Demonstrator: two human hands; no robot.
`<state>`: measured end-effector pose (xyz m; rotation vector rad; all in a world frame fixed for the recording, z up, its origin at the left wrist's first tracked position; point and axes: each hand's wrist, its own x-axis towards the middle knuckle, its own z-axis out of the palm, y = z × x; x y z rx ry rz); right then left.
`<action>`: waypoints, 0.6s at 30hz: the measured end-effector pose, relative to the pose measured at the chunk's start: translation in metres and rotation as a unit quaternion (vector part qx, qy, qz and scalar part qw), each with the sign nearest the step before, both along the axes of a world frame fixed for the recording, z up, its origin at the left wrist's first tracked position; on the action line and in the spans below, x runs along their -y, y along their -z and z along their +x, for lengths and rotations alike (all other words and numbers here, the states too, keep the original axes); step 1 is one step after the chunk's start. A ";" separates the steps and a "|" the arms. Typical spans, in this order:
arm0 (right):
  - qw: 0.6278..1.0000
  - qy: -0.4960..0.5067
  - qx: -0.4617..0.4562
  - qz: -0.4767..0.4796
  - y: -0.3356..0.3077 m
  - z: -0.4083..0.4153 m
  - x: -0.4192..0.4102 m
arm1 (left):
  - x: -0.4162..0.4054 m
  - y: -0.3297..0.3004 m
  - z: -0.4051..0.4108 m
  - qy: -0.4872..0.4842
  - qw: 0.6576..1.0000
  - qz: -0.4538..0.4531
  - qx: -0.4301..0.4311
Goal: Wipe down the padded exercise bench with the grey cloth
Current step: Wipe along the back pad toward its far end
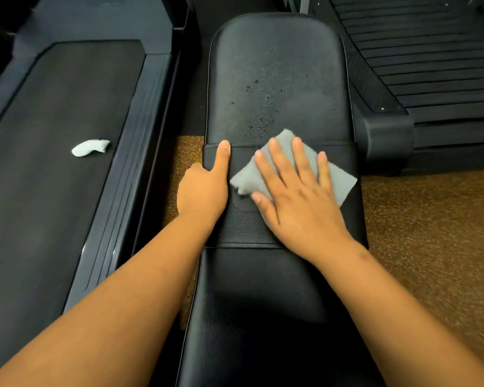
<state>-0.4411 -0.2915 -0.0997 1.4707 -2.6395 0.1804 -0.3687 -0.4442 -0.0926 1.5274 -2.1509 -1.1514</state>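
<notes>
The black padded bench (277, 65) runs from the bottom of the view up the middle, its far pad speckled with liquid droplets (259, 113). A grey cloth (338, 180) lies flat across the seam between the pads. My right hand (296, 196) presses on the cloth with straight, spread fingers. My left hand (204, 188) grips the bench's left edge: the thumb lies on top along the pad and the fingers wrap down over the side, out of sight.
A treadmill belt (53, 163) lies to the left with a pale green object (90, 148) on it. Another black slatted machine (430, 65) stands at the right, its corner (386, 141) close to the bench. Brown speckled floor (430, 233) shows on both sides.
</notes>
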 end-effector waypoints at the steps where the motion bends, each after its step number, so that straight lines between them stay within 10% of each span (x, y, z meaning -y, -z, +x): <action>1: 1.000 -0.018 0.002 0.007 0.002 0.005 -0.010 | 0.000 0.000 0.000 -0.002 1.000 -0.005 -0.002; 11: 0.990 0.130 0.060 -0.007 -0.017 -0.044 0.028 | -0.002 0.004 0.000 -0.016 0.999 -0.035 -0.011; 18: 1.000 0.017 0.008 -0.007 0.003 0.016 -0.004 | -0.002 0.002 -0.002 -0.013 0.999 -0.041 0.001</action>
